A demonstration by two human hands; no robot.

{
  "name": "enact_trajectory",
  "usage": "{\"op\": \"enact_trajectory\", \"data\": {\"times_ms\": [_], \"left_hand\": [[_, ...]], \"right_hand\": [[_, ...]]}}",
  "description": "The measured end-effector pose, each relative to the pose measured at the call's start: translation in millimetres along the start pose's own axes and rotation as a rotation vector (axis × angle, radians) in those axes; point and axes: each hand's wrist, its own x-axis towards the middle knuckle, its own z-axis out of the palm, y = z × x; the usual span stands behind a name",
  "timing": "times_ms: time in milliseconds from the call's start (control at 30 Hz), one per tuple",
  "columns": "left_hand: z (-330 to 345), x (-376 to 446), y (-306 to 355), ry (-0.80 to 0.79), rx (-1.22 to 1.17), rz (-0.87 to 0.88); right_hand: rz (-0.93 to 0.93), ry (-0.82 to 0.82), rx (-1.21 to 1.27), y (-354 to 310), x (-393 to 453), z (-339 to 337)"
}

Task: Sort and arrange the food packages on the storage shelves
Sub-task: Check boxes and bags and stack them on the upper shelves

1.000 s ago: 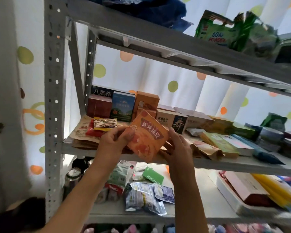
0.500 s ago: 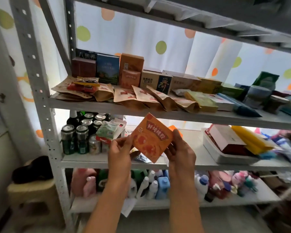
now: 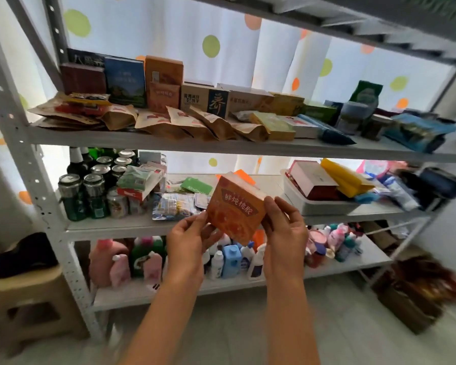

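An orange food box [image 3: 234, 209] with Chinese print is held tilted in front of the grey metal shelving [image 3: 221, 147]. My left hand [image 3: 188, 239] pinches its lower left edge and my right hand [image 3: 284, 230] grips its right side. The box hangs level with the second shelf from the floor. On the shelf above, upright boxes [image 3: 163, 83] line the back and brown paper pouches [image 3: 184, 122] lie along the front.
Green cans [image 3: 90, 191] and foil packets [image 3: 174, 206] sit on the second shelf, with a white tray [image 3: 324, 205] of boxes to the right. Cleaning bottles [image 3: 229, 259] fill the bottom shelf. A beige stool [image 3: 29, 299] stands at left, a blurred brown pile [image 3: 416, 291] at right.
Both hands have brought the orange box down from the pouch shelf to the level of the shelf below. The view has dropped and pulled back, showing the floor and bottom shelf.
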Motion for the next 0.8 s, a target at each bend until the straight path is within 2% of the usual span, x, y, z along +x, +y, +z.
{"op": "enact_trajectory", "data": {"times_ms": [267,800], "left_hand": [[5.5,-29.7,0.2,-0.092,-0.212,-0.166],[8.6,-46.8,-5.7,-0.121,-0.046,-0.044]], "right_hand": [[-0.048,-0.036,-0.046,-10.7,-17.5,-19.5],[-0.060,0.119,-0.102,-0.9,-16.6,-28.9]]}}
